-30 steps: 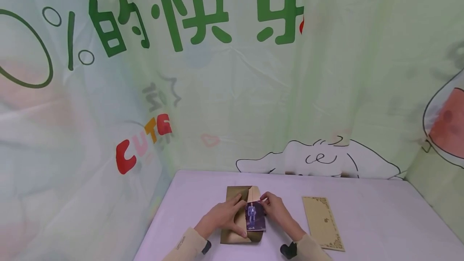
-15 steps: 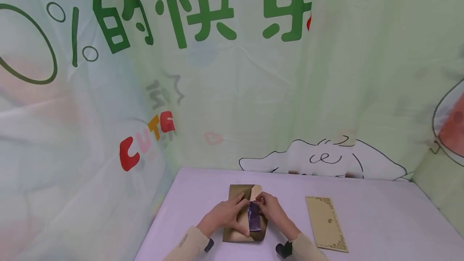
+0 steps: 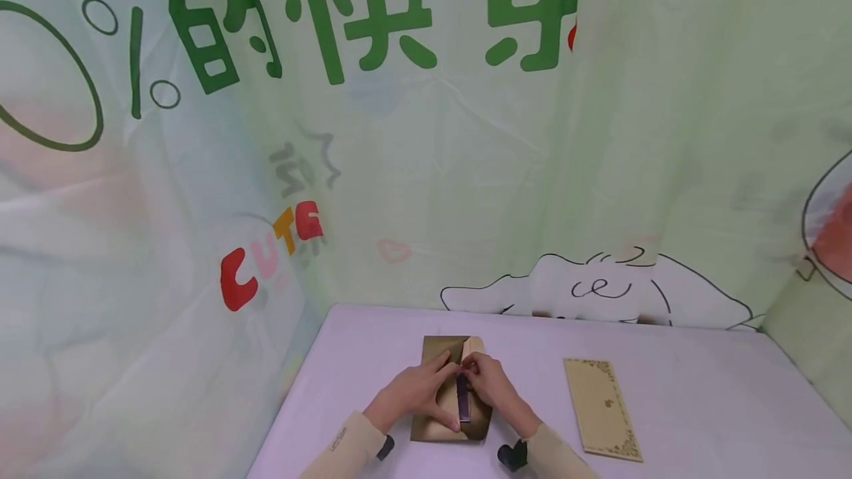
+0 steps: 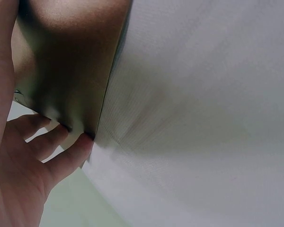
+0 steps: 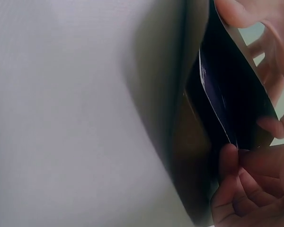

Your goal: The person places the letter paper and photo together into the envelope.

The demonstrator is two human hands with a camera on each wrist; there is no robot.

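Observation:
A gold-brown paper envelope [image 3: 435, 346] lies on the table, its pale flap [image 3: 474, 344] folded out at the far right corner. My left hand [image 3: 419, 394] spreads over it and holds the edge of its mouth, thumb at the near end and fingers at the far end. In the right wrist view the mouth gapes into a dark pocket. My right hand [image 3: 492, 383] pinches the edge of a dark purple photo card [image 3: 464, 399] between thumb and finger. Only a narrow strip of the card shows; the rest is inside the envelope.
A beige card [image 3: 602, 409] with brown ornamental corners lies to the right of the hands. The lilac-covered table [image 3: 373, 338] ends at a printed curtain [image 3: 479, 168] behind and at the left.
My right hand has moved left with the photo card, which has slid further into the envelope and shows far less of its face. The left hand keeps its hold; the head view has shifted slightly.

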